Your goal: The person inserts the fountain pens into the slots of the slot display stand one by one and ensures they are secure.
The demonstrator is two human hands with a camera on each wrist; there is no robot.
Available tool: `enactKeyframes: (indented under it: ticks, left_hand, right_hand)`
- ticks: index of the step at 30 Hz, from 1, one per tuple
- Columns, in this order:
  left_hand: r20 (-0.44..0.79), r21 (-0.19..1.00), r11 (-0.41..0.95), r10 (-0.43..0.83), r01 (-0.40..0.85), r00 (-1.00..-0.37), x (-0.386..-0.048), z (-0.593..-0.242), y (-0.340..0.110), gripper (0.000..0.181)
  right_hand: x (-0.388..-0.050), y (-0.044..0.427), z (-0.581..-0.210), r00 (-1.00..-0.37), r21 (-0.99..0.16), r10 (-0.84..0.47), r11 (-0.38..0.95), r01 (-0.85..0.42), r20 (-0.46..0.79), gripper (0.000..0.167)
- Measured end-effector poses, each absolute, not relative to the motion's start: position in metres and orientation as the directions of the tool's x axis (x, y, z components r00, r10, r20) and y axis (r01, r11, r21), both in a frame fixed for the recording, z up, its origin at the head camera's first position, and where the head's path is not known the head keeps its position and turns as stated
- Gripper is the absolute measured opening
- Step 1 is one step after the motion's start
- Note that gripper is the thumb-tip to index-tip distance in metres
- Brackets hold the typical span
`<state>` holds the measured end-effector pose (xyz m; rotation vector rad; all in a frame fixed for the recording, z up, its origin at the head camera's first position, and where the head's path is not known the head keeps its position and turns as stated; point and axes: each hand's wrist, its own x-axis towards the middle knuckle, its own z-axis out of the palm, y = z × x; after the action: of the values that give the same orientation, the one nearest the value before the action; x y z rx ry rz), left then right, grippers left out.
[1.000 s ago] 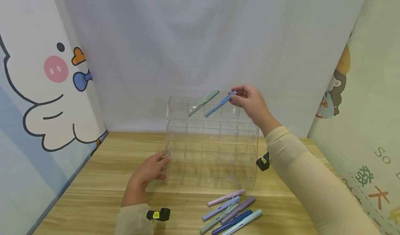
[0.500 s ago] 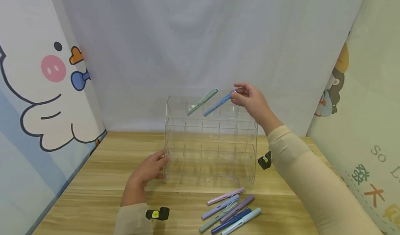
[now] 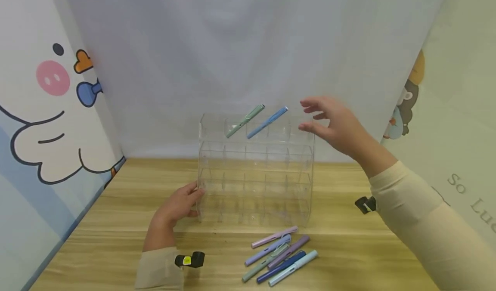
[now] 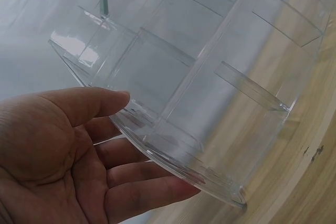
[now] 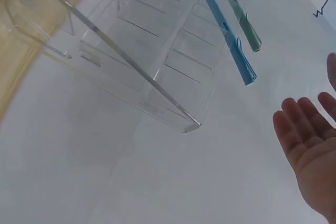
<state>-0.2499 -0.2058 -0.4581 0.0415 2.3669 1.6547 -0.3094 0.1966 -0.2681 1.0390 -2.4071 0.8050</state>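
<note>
A clear acrylic rack (image 3: 255, 147) with tiers of small compartments stands upright on the table. At its left side my left hand (image 3: 180, 205) grips the side panel; in the left wrist view the thumb (image 4: 113, 102) lies on one face and the fingers (image 4: 152, 190) on the other. A green pen (image 3: 245, 121) and a blue pen (image 3: 267, 122) lean slanted, side by side, in the top tier. To the right of the blue pen my right hand (image 3: 337, 125) is in the air, apart from it, fingers spread and holding nothing.
In front of the rack lies a loose group of pens: pink (image 3: 274, 237), lavender (image 3: 267, 250), grey-green (image 3: 265, 263), purple (image 3: 288, 252), dark blue (image 3: 280, 267) and pale blue (image 3: 293, 268). A white curtain (image 3: 255, 45) hangs behind, with printed panels at both sides.
My right hand has let go of the blue pen and moved away to the right. The blue pen stays leaning in the top tier. My left hand keeps its hold on the rack.
</note>
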Motion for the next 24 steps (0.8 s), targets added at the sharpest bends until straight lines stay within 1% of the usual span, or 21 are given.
enactKeyframes:
  ticks: [2, 4, 5, 11, 14, 16, 20, 24]
  left_hand:
    - [-0.191, 0.927, 0.357, 0.175, -0.119, -0.966, -0.250, -0.458, -0.206, 0.061]
    - [-0.196, 0.924, 0.361, 0.175, -0.122, -0.965, -0.250, -0.458, -0.206, 0.061]
    - [-0.198, 0.924, 0.363, 0.179, -0.122, -0.964, -0.250, -0.458, -0.206, 0.062]
    - [-0.199, 0.921, 0.369, 0.177, -0.123, -0.964, -0.252, -0.458, -0.208, 0.063]
    - [-0.200, 0.919, 0.374, 0.178, -0.122, -0.963, -0.251, -0.457, -0.208, 0.065]
    - [-0.203, 0.919, 0.375, 0.178, -0.124, -0.963, -0.251, -0.457, -0.207, 0.063]
    - [-0.206, 0.921, 0.367, 0.178, -0.129, -0.962, -0.251, -0.456, -0.206, 0.061]
    - [-0.208, 0.922, 0.365, 0.179, -0.132, -0.962, -0.250, -0.456, -0.206, 0.062]
  right_hand:
    - [-0.295, 0.202, -0.277, -0.593, -0.261, -0.607, 0.549, -0.794, 0.528, 0.051]
    - [-0.281, 0.207, -0.289, -0.574, -0.216, -0.669, 0.543, -0.811, 0.472, 0.049]
    - [-0.274, 0.209, -0.296, -0.577, -0.205, -0.689, 0.549, -0.810, 0.438, 0.049]
    - [-0.238, 0.219, -0.351, -0.657, -0.231, -0.725, 0.617, -0.753, 0.207, 0.053]
    - [-0.226, 0.223, -0.381, -0.664, -0.222, -0.736, 0.630, -0.744, 0.132, 0.056]
    - [-0.219, 0.225, -0.399, -0.654, -0.203, -0.749, 0.628, -0.752, 0.104, 0.056]
    - [-0.205, 0.228, -0.428, -0.635, -0.212, -0.769, 0.611, -0.762, 0.067, 0.049]
    - [-0.197, 0.230, -0.448, -0.624, -0.259, -0.780, 0.594, -0.762, 0.047, 0.042]
